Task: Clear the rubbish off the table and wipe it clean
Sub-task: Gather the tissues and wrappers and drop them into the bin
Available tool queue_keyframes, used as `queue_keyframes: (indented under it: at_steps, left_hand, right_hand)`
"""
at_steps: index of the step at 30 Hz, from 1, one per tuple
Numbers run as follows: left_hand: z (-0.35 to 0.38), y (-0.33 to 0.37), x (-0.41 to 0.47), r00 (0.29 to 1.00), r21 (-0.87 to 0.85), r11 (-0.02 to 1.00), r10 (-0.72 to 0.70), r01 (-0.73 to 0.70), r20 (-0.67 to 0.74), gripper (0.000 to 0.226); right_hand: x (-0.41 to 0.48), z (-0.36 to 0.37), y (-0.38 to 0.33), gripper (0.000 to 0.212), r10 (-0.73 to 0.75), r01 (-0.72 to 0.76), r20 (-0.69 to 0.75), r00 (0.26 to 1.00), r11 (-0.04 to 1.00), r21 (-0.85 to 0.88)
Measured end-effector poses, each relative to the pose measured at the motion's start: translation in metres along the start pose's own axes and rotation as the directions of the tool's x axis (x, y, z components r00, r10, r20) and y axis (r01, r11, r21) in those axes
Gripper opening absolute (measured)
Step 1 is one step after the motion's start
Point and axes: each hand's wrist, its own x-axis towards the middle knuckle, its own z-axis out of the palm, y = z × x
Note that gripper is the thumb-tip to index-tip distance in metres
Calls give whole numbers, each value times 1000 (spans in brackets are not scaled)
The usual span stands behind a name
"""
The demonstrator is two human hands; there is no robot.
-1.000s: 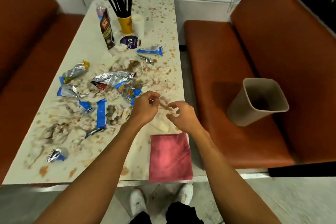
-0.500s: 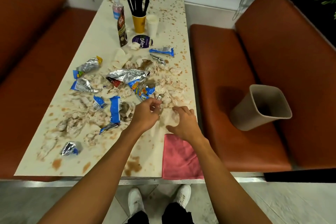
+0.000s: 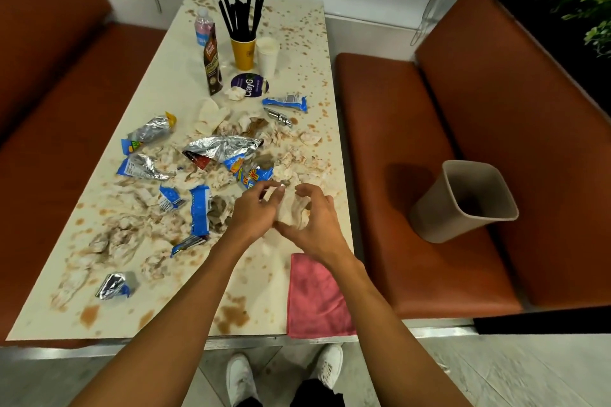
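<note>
A cream table point(image 3: 172, 82) is stained brown and strewn with crumpled tissues, foil and blue wrappers. My left hand point(image 3: 253, 210) and my right hand point(image 3: 315, 220) meet near the table's right edge, both curled round a wad of crumpled tissue point(image 3: 291, 213) that they gather between them. A large silver foil bag point(image 3: 221, 147) and a blue snack bag point(image 3: 249, 173) lie just beyond my fingers. A pink cloth point(image 3: 314, 297) lies flat at the near right corner. A beige bin point(image 3: 463, 201) stands tilted on the right bench seat.
At the far end stand a yellow cup of black straws point(image 3: 243, 49), a white cup point(image 3: 267, 54), a brown sachet point(image 3: 211, 66), a small bottle point(image 3: 202, 26) and a purple lid point(image 3: 250, 84). Orange benches point(image 3: 413, 158) flank the table. My white shoes point(image 3: 239, 380) show below.
Both hands have closed in on the tissue wad and bunched it between them. The view has shifted so the table sits lower and further right.
</note>
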Motion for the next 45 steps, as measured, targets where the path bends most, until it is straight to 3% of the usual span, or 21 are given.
queue_keyframes:
  at_steps: [5, 8, 10, 16, 20, 24, 28, 34, 39, 43, 45]
  left_hand:
    - [-10, -8, 4, 1000, 15, 1000, -13, 13, -22, 18]
    - [-15, -11, 6, 999, -1, 1000, -15, 15, -39, 22]
    - [-18, -15, 9, 998, -10, 1000, -24, 24, -51, 24]
    - [-20, -18, 15, 998, -51, 998, -43, 40, -51, 21]
    - [-19, -17, 16, 997, -51, 998, -48, 46, -53, 14]
    - [-18, -18, 16, 998, -33, 999, -40, 39, -53, 17]
    - [-19, -21, 18, 997, -22, 999, -36, 35, -62, 19]
    - [-15, -17, 17, 998, -50, 998, -47, 45, -39, 19]
    - [-12, -14, 16, 999, -25, 999, -37, 36, -37, 23]
    - [-12, -14, 16, 999, -31, 999, -30, 29, -33, 23]
    - [-12, -13, 17, 999, -45, 999, -27, 26, -34, 22]
  right_hand:
    - [-6, 0, 8, 56, 52, -54, 29, 998, 997, 60]
    - [-4, -7, 23, 31, 78, -77, -24, 997, 997, 32]
    - [-1, -14, 34, 26, 110, -111, -81, 991, 994, -8]
    - [26, -27, 57, 43, 137, -172, -178, 974, 965, -200]
    - [41, -24, 70, 60, 133, -147, -71, 989, 951, -271]
    - [38, -16, 78, 54, 125, -129, -32, 992, 945, -301]
    - [26, -14, 78, 44, 152, -155, -34, 988, 963, -220]
    - [8, -19, 70, 41, 129, -134, -47, 991, 983, -124]
    - [11, -21, 69, 47, 166, -168, -25, 986, 968, -189]
    - [15, -18, 71, 66, 96, -130, -131, 987, 950, -286]
    - [19, -17, 73, 61, 25, -94, -220, 975, 947, -308]
